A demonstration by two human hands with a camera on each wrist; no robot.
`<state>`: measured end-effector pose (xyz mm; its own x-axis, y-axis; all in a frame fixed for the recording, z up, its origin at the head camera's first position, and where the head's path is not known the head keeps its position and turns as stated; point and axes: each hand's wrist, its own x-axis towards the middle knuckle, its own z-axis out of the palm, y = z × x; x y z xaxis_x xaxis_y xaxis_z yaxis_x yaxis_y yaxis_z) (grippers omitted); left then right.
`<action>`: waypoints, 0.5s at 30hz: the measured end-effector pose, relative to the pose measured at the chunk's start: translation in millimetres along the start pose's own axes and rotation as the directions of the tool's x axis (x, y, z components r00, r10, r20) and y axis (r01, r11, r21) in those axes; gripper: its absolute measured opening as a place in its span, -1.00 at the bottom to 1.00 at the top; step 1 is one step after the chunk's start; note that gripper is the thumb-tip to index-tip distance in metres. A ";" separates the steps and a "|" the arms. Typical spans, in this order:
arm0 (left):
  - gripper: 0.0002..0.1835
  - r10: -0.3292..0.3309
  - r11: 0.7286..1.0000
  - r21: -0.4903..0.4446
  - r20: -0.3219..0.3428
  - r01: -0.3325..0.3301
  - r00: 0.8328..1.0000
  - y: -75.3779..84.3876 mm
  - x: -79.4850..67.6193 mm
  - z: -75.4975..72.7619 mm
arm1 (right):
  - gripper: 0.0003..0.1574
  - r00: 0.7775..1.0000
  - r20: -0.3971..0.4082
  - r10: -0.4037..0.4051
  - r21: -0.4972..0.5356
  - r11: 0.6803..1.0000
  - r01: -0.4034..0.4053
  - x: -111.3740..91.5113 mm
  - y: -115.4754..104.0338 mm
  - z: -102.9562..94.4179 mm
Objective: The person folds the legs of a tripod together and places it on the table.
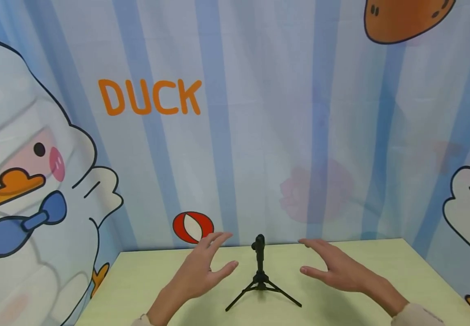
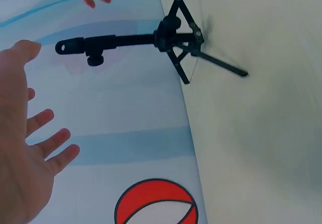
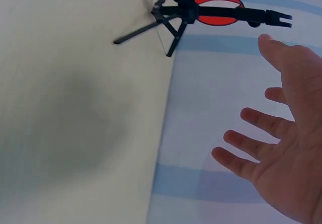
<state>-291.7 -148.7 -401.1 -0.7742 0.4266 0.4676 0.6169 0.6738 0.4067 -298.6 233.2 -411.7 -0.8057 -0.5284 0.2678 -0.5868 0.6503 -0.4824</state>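
A small black tripod stand (image 1: 260, 262) stands upright on the pale yellow table with its legs spread. It has a short post, a side knob (image 2: 95, 60) and a forked top (image 3: 278, 18). My left hand (image 1: 198, 267) hovers to the left of the stand, fingers extended and thumb apart, touching nothing. On the other side, my right hand (image 1: 338, 267) is held in the air with its fingers spread and a gap between it and the stand. Both palms face inward toward the post.
The pale table (image 1: 157, 267) reaches back to a hanging curtain (image 1: 267, 113) with blue stripes. Printed on the cloth are a duck figure (image 1: 22, 158) at left, orange lettering (image 1: 150, 97) and a red ball (image 1: 193, 227). Shadows fall on the tabletop below the hands.
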 end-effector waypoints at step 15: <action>-0.38 0.029 0.948 -0.315 -0.043 -0.041 0.999 10.1 16.2 46.8 | -0.45 0.991 0.131 -0.017 0.337 0.941 -0.029 18.3 14.8 62.6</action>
<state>-304.7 -106.8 -426.2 -0.7491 0.4196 0.5126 0.6615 0.4317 0.6133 -317.0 199.0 -466.2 -0.7782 -0.6061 0.1644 -0.5020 0.4430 -0.7428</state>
